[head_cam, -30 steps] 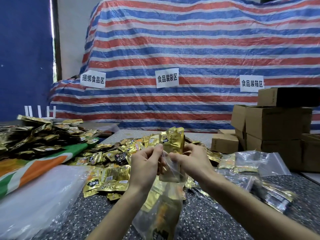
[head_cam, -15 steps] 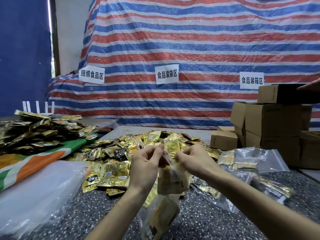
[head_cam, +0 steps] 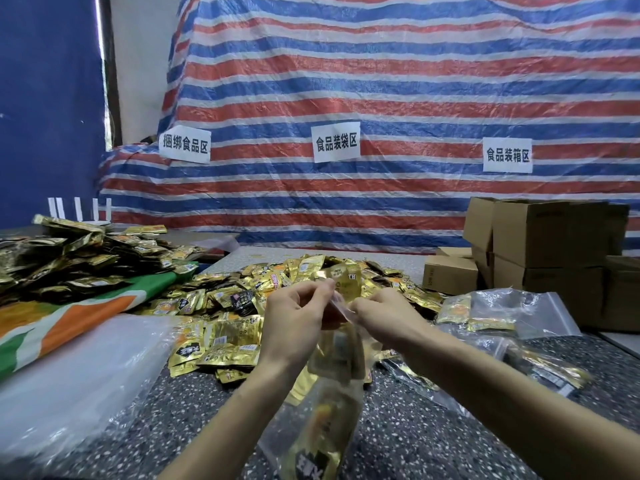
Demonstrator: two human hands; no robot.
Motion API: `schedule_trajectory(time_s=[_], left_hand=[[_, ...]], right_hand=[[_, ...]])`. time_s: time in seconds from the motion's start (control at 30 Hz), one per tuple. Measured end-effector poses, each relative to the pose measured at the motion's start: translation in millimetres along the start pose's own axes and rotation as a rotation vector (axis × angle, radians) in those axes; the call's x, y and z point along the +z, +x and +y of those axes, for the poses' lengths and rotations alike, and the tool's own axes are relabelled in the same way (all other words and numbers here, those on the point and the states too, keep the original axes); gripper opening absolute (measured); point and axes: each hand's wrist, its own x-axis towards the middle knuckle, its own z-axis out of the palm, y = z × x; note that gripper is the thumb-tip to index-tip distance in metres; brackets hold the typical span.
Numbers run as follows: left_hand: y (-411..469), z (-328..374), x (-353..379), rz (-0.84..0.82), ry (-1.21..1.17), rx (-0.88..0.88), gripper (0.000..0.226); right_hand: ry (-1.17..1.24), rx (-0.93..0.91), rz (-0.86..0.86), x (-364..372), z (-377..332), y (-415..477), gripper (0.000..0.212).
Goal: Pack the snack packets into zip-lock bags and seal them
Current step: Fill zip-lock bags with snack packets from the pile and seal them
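Once the gold pkt dropped fully inside the zip-lock bag (head_cam: 325, 407), both hands, left (head_cam: 294, 322) & right (head_cam: 384, 318), pinched the mouth shut; sealing was next imo.

**Occluded / cropped / blurred**

Zip-lock bag (head_cam: 329, 420) motion-blurred, bottom cut off by the frame edge; packet count inside cannot be told. Bag mouth hidden between left hand (head_cam: 294, 317) and right hand (head_cam: 384, 320), so seal state is unclear. Cardboard boxes (head_cam: 540, 237) cropped at right. Packet print unreadable.

Packet pile (head_cam: 242, 306) ahead, cardboard boxes (head_cam: 540, 247) right; near tabletop (head_cam: 433, 427) bare.
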Motion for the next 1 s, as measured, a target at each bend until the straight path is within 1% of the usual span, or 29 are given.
schedule_trajectory(time_s=[0.13, 0.2, 0.3, 0.33, 0.37, 0.43, 0.5, 0.6, 0.73, 0.8, 0.87, 0.93, 0.97, 1.0], left_hand=[[3, 6, 1, -0.058, -0.115, -0.133, 0.032], [5, 8, 2, -0.026, -0.202, -0.189, 0.035], [7, 6, 1, 0.063, -0.284, -0.191, 0.039], [7, 6, 0, 0.079, -0.304, -0.187, 0.039], [6, 5, -1, 0.087, -0.317, -0.185, 0.038], [5, 3, -3, 0.071, -0.323, -0.181, 0.038], [4, 1, -4, 0.037, -0.305, -0.167, 0.037], [4, 1, -5, 0.007, -0.232, -0.097, 0.034], [4, 2, -9, -0.047, -0.027, 0.044, 0.034], [4, 1, -13, -0.069, 0.028, 0.089, 0.035], [7, -6, -20, -0.006, 0.065, 0.151, 0.037], [12, -20, -33, 0.154, 0.146, 0.189, 0.033], [14, -28, -41, 0.203, 0.185, 0.162, 0.025], [15, -37, -48, 0.182, 0.201, 0.084, 0.016]], right_hand=[[0.039, -0.042, 0.066, 7, 2, 0, 0.033], [0.121, -0.045, -0.027, 6, 2, 2, 0.035], [0.249, -0.029, -0.269, -5, -1, 3, 0.049], [0.258, -0.065, -0.314, -10, 1, 3, 0.052], [0.218, -0.134, -0.336, -14, 3, 6, 0.049], [0.073, -0.284, -0.328, -21, 9, 10, 0.031], [-0.026, -0.354, -0.289, -24, 11, 11, 0.022], [-0.036, -0.402, -0.228, -25, 12, 14, 0.019], [-0.03, -0.415, -0.208, -29, 12, 15, 0.02], [0.0, -0.435, -0.176, -30, 12, 15, 0.019], [0.03, -0.457, -0.109, -29, 13, 14, 0.024], [0.047, -0.47, -0.091, -29, 14, 13, 0.027], [0.045, -0.477, -0.089, -29, 16, 13, 0.026], [0.045, -0.483, -0.084, -28, 18, 12, 0.025]])
